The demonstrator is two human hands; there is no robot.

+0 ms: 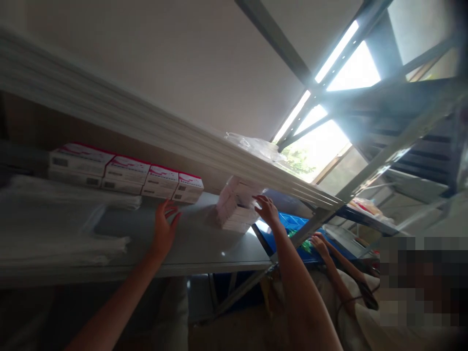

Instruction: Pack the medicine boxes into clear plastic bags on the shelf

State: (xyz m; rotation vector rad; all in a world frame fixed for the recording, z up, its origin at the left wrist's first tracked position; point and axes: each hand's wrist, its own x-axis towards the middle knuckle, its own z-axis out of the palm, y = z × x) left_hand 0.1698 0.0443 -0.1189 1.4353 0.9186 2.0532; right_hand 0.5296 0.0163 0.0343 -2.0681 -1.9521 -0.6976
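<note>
My left hand (pixel 165 228) is over the grey shelf, its fingers curved and apart with nothing in them. Its fingertips are nearest to a row of white cartons with pink-red tops (pixel 126 173), stacked two high along the back. Whether they touch a carton, I cannot tell. My right hand (pixel 267 210) is beside a group of pale, blurred cartons (pixel 237 210) near the shelf's right end. Its fingers are apart at the right side of these cartons, and contact is unclear.
Clear plastic bags (pixel 66 195) lie on the left of the grey shelf (pixel 190 234). A shelf board (pixel 164 141) crosses above my hands. At right are a slanted metal post (pixel 351 190), a blue crate (pixel 292 222) and a co-worker's hands (pixel 320 246) near a green item.
</note>
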